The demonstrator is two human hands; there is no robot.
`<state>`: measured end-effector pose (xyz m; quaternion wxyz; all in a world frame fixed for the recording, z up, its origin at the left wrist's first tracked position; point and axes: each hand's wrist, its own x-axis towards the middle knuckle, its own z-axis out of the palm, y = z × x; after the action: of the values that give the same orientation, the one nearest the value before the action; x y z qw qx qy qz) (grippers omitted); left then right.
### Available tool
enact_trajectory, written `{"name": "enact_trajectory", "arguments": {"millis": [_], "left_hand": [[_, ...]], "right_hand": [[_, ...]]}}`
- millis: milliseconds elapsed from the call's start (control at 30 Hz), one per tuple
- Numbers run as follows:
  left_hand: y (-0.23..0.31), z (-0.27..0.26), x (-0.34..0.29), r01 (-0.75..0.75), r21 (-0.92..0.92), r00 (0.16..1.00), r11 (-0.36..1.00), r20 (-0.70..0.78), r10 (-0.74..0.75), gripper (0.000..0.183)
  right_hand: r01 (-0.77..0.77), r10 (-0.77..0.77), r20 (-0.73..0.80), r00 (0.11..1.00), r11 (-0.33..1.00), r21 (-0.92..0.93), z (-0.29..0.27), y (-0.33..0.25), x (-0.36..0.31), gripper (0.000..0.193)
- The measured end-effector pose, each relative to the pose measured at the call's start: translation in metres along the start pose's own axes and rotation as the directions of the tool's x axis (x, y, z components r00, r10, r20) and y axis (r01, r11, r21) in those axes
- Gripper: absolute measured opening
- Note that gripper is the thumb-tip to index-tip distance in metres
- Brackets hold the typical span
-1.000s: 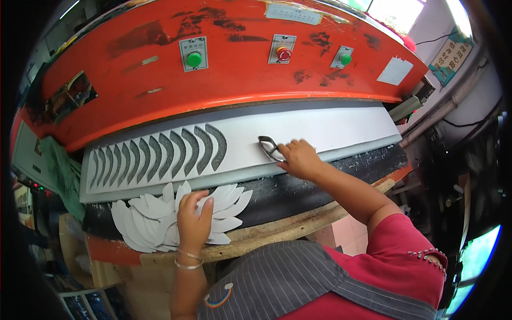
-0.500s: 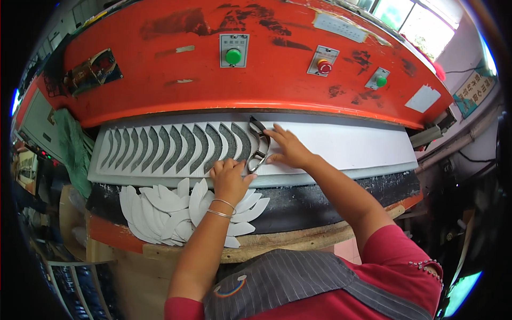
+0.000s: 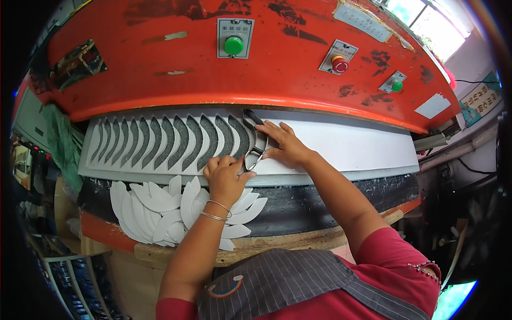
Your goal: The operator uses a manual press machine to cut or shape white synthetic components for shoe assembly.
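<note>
A curved steel cutting die [image 3: 257, 151], shaped like a leaf with a crossbar, stands on a white sheet [image 3: 341, 141] just right of a row of curved cut-out slots. My right hand [image 3: 288, 144] grips the die's right side, fingers near its far end and thumb lower down. At its near end, my left hand [image 3: 225, 178] has bent fingers, with index finger and thumb against the die; the other fingertips rest on the sheet. White leaf-shaped cut pieces [image 3: 141, 210] lie heaped by my left forearm, which partly hides them.
Close behind the sheet rises the red body of a press [image 3: 176, 88], with a large green button [image 3: 233, 46], a red knob [image 3: 340, 64] and a smaller green button [image 3: 397, 86]. A wooden rail [image 3: 298, 242] edges the black near ledge [image 3: 330, 205].
The die has shifted slightly left, closer to the last slot, with both hands staying on it. My view has also moved a little nearer to the press.
</note>
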<state>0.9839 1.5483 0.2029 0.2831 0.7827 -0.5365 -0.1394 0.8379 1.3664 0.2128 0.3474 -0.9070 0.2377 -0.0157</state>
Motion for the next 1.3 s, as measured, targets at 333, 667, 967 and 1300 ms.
{"name": "enact_trajectory", "arguments": {"millis": [333, 667, 967, 1300], "left_hand": [[0.006, -0.005, 0.01, 0.111, 0.011, 0.985, 0.994, 0.132, -0.111, 0.042], [0.031, -0.05, 0.051, 0.099, -0.11, 0.991, 0.989, 0.103, -0.088, 0.045], [0.088, -0.121, 0.137, -0.298, 0.152, 0.929, 0.943, -0.18, 0.322, 0.024], [0.098, -0.107, -0.044, 0.217, -0.284, 0.869, 0.934, 0.492, -0.052, 0.022]], "right_hand": [[-0.091, 0.087, 0.082, 0.993, 0.995, 0.043, -0.009, -0.003, 0.0, 0.076], [0.021, 0.094, -0.897, 0.433, 0.993, 0.114, -0.146, 0.002, -0.079, 0.037], [-0.537, -0.052, -0.997, -0.063, 0.844, -0.01, -0.267, 0.084, -0.064, 0.051], [-0.196, 0.225, -0.337, 0.914, 0.974, 0.118, -0.091, -0.059, -0.124, 0.049]]}}
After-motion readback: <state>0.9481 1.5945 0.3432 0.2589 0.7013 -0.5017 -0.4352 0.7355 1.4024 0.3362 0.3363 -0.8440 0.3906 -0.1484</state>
